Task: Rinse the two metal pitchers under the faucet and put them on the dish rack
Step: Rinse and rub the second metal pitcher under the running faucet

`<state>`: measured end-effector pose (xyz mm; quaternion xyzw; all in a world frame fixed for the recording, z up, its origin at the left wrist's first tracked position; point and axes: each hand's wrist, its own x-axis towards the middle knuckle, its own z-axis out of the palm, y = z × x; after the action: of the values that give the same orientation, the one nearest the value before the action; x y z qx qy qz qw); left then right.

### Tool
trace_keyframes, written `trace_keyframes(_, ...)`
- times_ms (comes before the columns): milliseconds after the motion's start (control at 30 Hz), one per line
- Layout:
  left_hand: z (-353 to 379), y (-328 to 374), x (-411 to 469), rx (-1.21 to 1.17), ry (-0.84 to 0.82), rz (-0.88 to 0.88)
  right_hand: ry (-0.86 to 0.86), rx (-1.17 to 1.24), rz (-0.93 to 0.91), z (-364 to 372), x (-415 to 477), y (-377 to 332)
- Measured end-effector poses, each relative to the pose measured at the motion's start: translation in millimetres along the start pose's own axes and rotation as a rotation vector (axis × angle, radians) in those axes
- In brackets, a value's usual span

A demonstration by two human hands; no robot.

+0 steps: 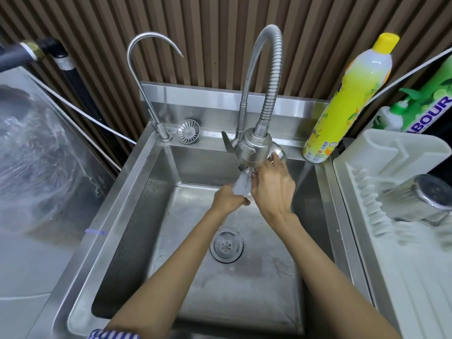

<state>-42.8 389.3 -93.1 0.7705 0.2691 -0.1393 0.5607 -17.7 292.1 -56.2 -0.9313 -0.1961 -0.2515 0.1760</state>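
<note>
Rinsing step at a stainless steel sink [156,182]. Water falls from the head of the ribbed flexible steel faucet [254,148] onto the left hand [228,199], whose fingers are curled in the stream; whether it grasps anything cannot be told. The right hand [272,189] reaches up beside the faucet head, fingertips touching a shiny rounded metal piece [278,152] that is mostly hidden. This may be the second pitcher, but neither that nor the grasp can be confirmed.

One brushed metal pitcher [420,200] already lies on the white plastic dish rack [391,152], right of the sink. It rests on its side across the rack's ribs, long axis running roughly left to right, round base toward the right and the viewer, mouth end toward the sink.

Good practice for this step, as a judgement: bring the open mouth squarely under the stream, turn the vessel so water sweeps wall and spout, empty it over the drain [227,244], then rack it beside the first.
</note>
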Motion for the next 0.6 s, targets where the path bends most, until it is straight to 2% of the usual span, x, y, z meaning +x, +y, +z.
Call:
trace_keyframes(67, -0.9, -2.2, 1.9, -0.008, -0.011, 0.002, 0.048, 0.027, -0.056, -1.6, 0.0, 5.0)
trace_keyframes(133, -1.2, -3.2, 4.6, -0.033, -0.016, 0.011, 0.044, 0.049, -0.03, 0.5, -0.3, 11.7)
trace_keyframes(200, -0.9, -2.5, 5.4, -0.074, -0.013, 0.009, -0.033, 0.168, 0.193, 1.2, -0.1, 18.6)
trace_keyframes(300, 0.2, -0.3, 3.0, -0.213, -0.023, 0.049, -0.122, 0.552, 0.633, -2.5, 1.3, 30.9)
trace_keyframes(367, 2.3, 1.4, -0.5, -0.304, -0.035, 0.12, -0.125, 0.928, 0.795, -9.0, -2.5, 30.7)
trace_keyframes(467, 5.9, 1.6, -1.8, -0.383, 0.045, 0.236, -0.145, 1.246, 0.855, -8.5, -14.4, 25.0)
trace_keyframes(600, 0.6, 4.5, -9.4, -0.318, 0.262, 0.417, -0.194, 1.54, 0.898, -7.2, -19.3, 15.0)
